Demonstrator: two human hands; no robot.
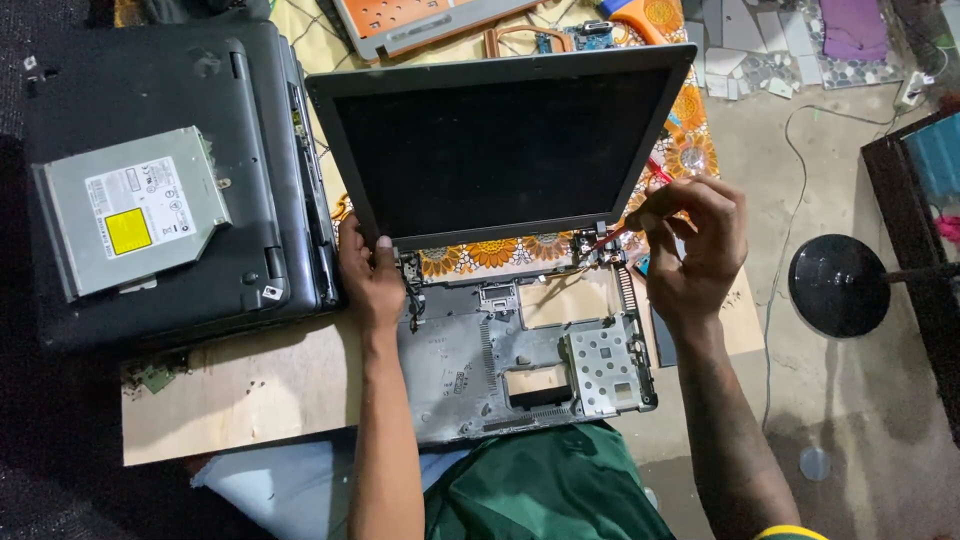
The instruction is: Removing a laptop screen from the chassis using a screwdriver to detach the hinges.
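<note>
A stripped laptop lies open on a wooden board point(250, 390). Its dark screen point(500, 145) tilts up and its bare grey base shell point(480, 370) shows cut-outs and a perforated metal bracket point(603, 365). My left hand point(370, 275) grips the lower left corner of the screen near the hinge. My right hand point(690, 250) is closed on a red-handled screwdriver point(610, 238) whose tip rests at the right hinge point(592, 250).
A closed black laptop point(250, 200) lies at the left with a silver optical drive point(130, 210) on top. A patterned orange cloth point(690, 130), circuit parts and a grey panel point(420, 25) sit behind. A round black lamp base point(838, 285) stands on the floor at right.
</note>
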